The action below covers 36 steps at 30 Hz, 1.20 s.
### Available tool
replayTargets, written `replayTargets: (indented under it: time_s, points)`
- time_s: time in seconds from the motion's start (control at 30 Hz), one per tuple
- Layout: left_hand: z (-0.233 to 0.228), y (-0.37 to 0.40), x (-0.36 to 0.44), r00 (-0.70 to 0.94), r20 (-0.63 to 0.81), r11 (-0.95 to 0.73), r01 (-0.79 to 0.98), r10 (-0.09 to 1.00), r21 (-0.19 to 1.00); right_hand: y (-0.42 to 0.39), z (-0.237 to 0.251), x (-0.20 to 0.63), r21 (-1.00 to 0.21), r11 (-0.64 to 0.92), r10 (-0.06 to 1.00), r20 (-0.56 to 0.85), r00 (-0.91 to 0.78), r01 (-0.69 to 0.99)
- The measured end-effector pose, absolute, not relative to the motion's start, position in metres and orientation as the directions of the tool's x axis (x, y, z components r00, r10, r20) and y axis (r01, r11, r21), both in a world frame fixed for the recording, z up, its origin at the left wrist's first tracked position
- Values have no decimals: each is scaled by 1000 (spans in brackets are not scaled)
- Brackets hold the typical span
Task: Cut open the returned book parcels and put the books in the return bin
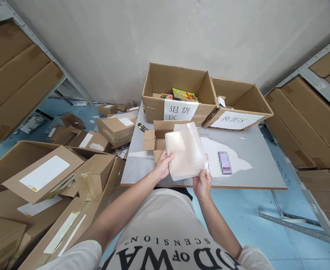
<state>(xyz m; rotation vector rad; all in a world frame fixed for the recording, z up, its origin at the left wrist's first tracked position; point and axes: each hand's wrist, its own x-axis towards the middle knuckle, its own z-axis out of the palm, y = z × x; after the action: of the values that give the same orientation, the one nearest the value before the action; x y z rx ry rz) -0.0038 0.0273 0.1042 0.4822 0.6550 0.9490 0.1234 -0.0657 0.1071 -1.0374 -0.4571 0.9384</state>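
Both my hands hold a pale pink flat package in a clear plastic bag (185, 152) above the near edge of the grey table (260, 161). My left hand (162, 165) grips its left lower edge, my right hand (202, 183) its bottom right corner. Just behind the package sits a small opened cardboard box (155, 139). A blurred small item (224, 162) lies on white paper (238, 163) to the right.
Two large open cartons with paper labels (178, 93) (239, 103) stand at the table's far edge. A yellow-black utility knife (142, 127) lies left of the small box. Many cardboard parcels (55, 180) pile on the floor at left. Metal shelves with cartons (308, 123) flank both sides.
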Motion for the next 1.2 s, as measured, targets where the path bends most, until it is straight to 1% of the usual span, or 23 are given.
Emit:
replayTargets:
  time_s: [0.1,0.17,0.23,0.3,0.43,0.5,0.6,0.73,0.8,0.9,1.0,1.1,1.2]
  points:
    - [108,24,0,448,-298,528,-584,843,617,-67,112,121,-895,245,814,-19,581,-373]
    - [108,23,0,446,-321,544,-586,835,601,-68,112,126,-900,232,831,-14,556,-369]
    - [107,24,-1,424,-359,555,-592,831,585,-69,109,133,-893,199,860,-38,509,-405]
    - [104,27,-4,397,-388,555,-601,832,575,-70,105,140,-890,172,864,-70,499,-422]
    - [101,35,-8,359,-365,512,-622,859,592,-70,97,149,-949,58,818,-132,559,-309]
    - [102,41,-9,344,-341,484,-631,875,606,-67,95,149,-958,11,824,-153,545,-287]
    - [104,52,-9,327,-315,454,-626,891,634,-59,95,146,-937,-5,845,-191,499,-349]
    - [103,64,-7,323,-290,432,-614,901,660,-41,96,138,-872,-1,862,-249,441,-490]
    - [102,70,-5,335,-273,428,-605,902,672,-32,95,135,-849,3,862,-265,432,-528]
    - [103,82,-4,339,-244,409,-600,908,687,-26,92,134,-824,3,867,-280,413,-566]
    - [106,97,-7,295,-242,377,-603,924,703,-28,88,139,-797,-26,889,-294,352,-603]
    - [108,112,-13,253,-263,363,-578,931,731,-37,83,146,-795,-42,898,-295,326,-605]
    - [109,122,-22,221,-243,327,-563,945,759,-48,78,155,-793,-54,895,-308,322,-607]
